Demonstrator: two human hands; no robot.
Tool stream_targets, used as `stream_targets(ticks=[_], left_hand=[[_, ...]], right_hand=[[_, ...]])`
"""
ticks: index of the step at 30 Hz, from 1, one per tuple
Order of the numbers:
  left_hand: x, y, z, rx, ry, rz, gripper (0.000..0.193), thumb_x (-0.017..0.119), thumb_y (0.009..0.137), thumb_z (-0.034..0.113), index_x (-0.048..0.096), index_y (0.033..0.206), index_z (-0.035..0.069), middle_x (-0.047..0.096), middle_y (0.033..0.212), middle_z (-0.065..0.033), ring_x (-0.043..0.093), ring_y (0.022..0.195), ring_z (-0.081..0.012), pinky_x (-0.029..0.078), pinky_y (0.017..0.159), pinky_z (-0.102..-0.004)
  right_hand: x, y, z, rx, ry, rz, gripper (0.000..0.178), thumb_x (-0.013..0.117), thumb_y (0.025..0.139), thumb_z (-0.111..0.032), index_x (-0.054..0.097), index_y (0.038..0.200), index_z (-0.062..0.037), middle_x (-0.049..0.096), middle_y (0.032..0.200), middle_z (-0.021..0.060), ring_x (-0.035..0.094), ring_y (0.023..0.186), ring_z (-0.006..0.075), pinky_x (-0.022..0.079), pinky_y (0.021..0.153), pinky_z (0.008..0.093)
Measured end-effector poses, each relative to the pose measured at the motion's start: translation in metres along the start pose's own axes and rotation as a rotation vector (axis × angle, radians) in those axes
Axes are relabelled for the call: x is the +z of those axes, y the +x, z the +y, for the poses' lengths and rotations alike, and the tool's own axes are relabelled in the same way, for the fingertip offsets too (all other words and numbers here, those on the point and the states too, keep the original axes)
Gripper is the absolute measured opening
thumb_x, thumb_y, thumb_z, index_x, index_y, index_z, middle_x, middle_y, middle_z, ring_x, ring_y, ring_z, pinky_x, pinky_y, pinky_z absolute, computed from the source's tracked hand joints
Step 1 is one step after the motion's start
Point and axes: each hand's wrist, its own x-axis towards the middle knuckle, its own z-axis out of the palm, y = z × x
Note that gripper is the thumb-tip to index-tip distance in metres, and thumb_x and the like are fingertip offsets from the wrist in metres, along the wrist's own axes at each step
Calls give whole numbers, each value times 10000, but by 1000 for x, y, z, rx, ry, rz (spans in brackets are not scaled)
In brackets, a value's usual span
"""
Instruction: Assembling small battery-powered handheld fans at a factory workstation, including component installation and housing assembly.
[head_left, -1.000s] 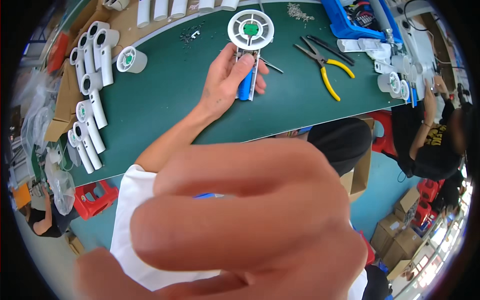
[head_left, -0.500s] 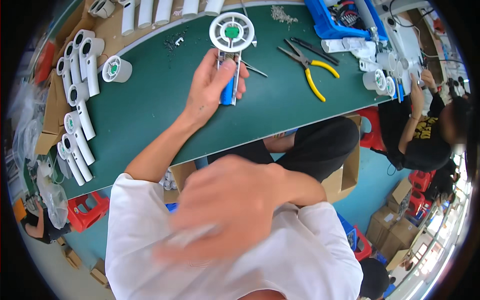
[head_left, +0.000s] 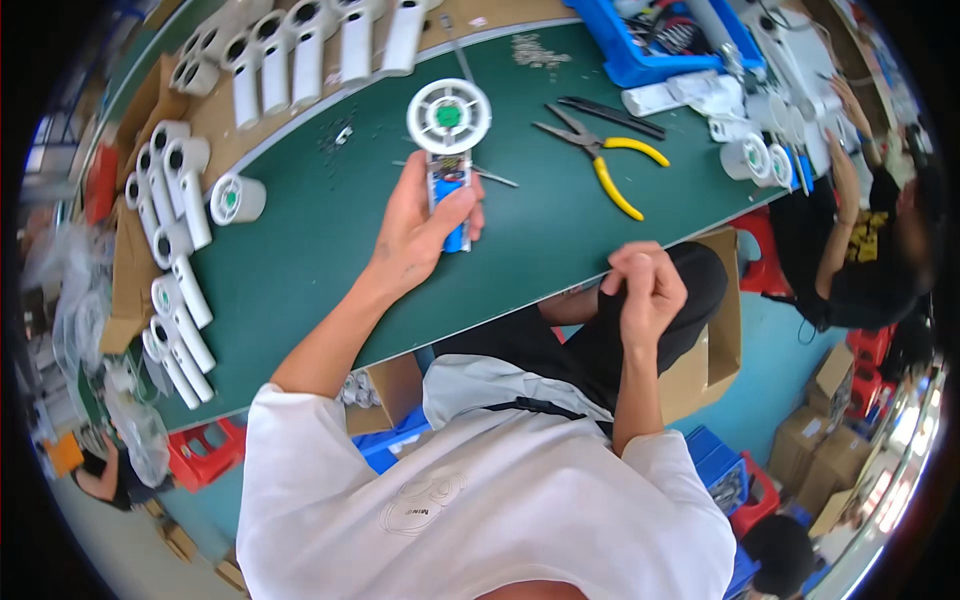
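Observation:
My left hand (head_left: 412,232) grips the open handle of a small handheld fan (head_left: 448,117) above the table. The fan's round white head, with a green centre, points away from me. Wiring shows below the head, and a blue battery (head_left: 457,238) lies in the handle under my thumb. Over the table's front edge, my right hand (head_left: 648,292) is raised with its fingers curled closed; whether something small is in them is hidden. Beyond the fan, a thin metal tool (head_left: 496,178) lies partly behind my left hand. Yellow-handled pliers (head_left: 605,160) rest to the right.
White fan housings (head_left: 190,300) line the green table's (head_left: 320,260) left side, with more at the back. A loose fan head (head_left: 238,200) stands near them. A black tweezer-like tool (head_left: 612,117), a screw pile (head_left: 538,52) and a blue tool bin (head_left: 630,65) lie beyond. A co-worker's hands (head_left: 845,170) work at right.
My right hand has swung from in front of my chest to the right, near the table edge, and its fingers are now curled. The held fan sits slightly lower in view.

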Motion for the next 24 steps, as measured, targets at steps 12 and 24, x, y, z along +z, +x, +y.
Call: stream_targets(ticks=[12, 24], left_hand=[[13, 3, 0, 20, 95, 41, 374, 598, 933, 77, 384, 1227, -12, 564, 977, -94, 577, 759, -119, 508, 646, -263], [8, -6, -10, 228, 386, 280, 399, 624, 912, 41, 416, 1248, -11, 591, 944, -57, 534, 785, -66, 460, 662, -224]], right_hand=[[43, 22, -19, -7, -244, -220, 103, 598, 890, 10, 669, 964, 17, 614, 778, 51, 528, 587, 77, 392, 507, 198], [101, 62, -69, -761, -172, -575, 171, 746, 715, -164, 628, 685, -45, 531, 555, 22, 508, 487, 199, 451, 977, 557]])
